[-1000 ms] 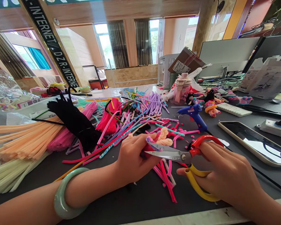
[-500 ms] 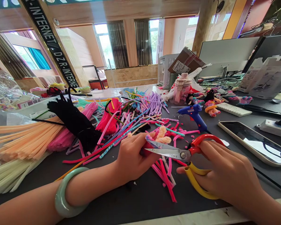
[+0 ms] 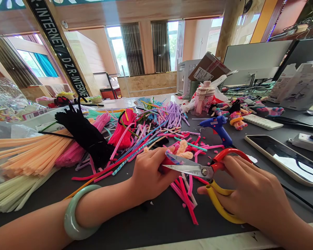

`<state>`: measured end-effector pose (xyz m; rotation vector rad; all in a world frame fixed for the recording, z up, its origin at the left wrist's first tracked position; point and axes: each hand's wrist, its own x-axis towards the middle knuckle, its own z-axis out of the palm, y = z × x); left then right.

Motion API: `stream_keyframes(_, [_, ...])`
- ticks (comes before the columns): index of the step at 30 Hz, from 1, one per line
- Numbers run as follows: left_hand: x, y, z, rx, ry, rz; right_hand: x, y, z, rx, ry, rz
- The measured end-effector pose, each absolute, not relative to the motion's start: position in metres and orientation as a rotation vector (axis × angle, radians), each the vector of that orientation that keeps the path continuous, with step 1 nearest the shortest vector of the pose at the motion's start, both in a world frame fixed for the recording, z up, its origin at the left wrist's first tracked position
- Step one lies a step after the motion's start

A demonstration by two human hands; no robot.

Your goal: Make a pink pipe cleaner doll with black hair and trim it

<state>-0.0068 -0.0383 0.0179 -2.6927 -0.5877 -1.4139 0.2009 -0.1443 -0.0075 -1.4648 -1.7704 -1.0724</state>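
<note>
My left hand (image 3: 152, 172), with a green bangle (image 3: 79, 217) on the wrist, is closed around a small fuzzy craft piece (image 3: 183, 151) in peach, blue and red. Most of the piece is hidden by my fingers. In my right hand (image 3: 253, 189) are scissors (image 3: 202, 171) with one red and one yellow handle. Their blades are a little apart and point left, lying against the piece at my left fingertips. Cut pink and red pipe cleaners (image 3: 188, 201) lie on the dark table (image 3: 135, 225) below the blades.
Bundles of peach (image 3: 28, 152), black (image 3: 86, 133) and hot pink pipe cleaners (image 3: 123, 126) cover the left and middle. Behind the scissors lies a blue glue gun (image 3: 217, 128); a phone (image 3: 284, 156) is at the right. A pink bottle (image 3: 203, 99) stands farther back.
The whole view has shifted slightly. Both hands hold nearly the same pose, with the scissor blades still at the craft piece.
</note>
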Motion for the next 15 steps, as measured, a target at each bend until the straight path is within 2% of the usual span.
stream_keyframes(15, [-0.0081, -0.0376, 0.0163, -2.715, -0.647, -1.426, 0.2014, -0.1449, -0.0020, -1.400, -1.778, -1.116])
